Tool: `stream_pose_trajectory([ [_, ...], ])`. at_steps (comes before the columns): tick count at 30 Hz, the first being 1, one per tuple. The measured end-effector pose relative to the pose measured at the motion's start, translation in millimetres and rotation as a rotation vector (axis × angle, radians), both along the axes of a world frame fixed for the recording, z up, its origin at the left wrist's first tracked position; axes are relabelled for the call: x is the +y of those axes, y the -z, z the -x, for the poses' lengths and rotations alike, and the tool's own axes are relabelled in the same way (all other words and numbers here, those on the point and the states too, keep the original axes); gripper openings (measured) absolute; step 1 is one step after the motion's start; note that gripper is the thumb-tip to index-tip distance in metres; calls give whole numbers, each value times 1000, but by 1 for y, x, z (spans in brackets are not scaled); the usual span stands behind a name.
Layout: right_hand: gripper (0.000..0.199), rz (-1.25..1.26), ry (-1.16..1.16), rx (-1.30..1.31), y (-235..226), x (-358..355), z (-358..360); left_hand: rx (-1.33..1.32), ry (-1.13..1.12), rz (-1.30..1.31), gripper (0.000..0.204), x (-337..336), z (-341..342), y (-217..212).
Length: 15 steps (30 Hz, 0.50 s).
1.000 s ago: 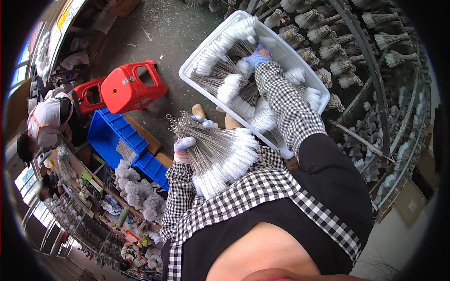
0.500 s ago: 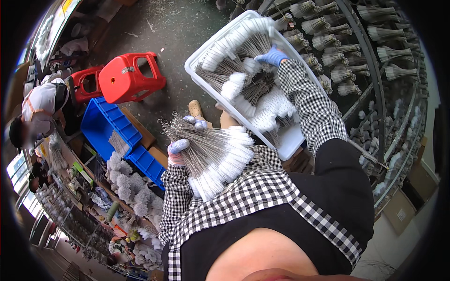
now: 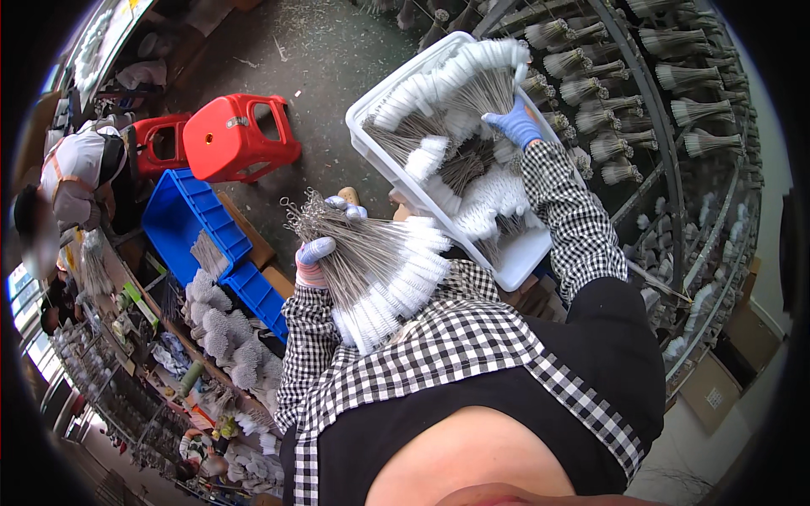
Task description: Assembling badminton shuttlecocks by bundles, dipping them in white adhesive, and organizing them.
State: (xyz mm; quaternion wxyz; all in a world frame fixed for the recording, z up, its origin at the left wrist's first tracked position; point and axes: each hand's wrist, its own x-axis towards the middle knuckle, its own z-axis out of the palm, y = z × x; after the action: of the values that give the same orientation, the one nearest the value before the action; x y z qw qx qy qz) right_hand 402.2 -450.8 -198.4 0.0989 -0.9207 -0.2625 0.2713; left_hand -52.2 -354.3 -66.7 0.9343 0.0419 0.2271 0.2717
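Clasping one fanned bundle of wire brushes (image 3: 384, 266) at the waist, the left hand (image 3: 315, 253) is wrapping its gloved thumb over the stems. That bundle is looking gathered: its looped wire ends are pointing away from the body, and its white heads are spreading toward the checked apron (image 3: 422, 354). Well apart from it, the right hand (image 3: 515, 126) is touching the brushes (image 3: 494, 198) at the right side of one white tub (image 3: 525, 261), thumb spread; whether it is closing on any stems, the view is not showing.

By the look of it, many are lying ungathered, since several clumps are resting in the tub at different angles. They are overlapping too much to count, as are the single brushes in the left hand.

Beyond, two blue crates (image 3: 173, 223) are sitting close together, and two red stools (image 3: 211, 139) are standing on the floor (image 3: 325, 110). On the right, one rack (image 3: 662, 122) is bearing more bundles than can be surely counted. At far left, at least two other people (image 3: 80, 177) are showing.
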Motion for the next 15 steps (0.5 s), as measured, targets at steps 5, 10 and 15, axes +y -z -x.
stream_pose_trajectory([
  [5,113,15,99,-50,-70,-5,7,-67,48,-94,65,26,-4,-4],
  [10,97,-214,157,-40,-40,-40,-10,6,86,-121,64,25,-14,-10],
  [15,87,-447,380,144,-33,-62,1,-14,106,-152,63,25,-14,-8],
])
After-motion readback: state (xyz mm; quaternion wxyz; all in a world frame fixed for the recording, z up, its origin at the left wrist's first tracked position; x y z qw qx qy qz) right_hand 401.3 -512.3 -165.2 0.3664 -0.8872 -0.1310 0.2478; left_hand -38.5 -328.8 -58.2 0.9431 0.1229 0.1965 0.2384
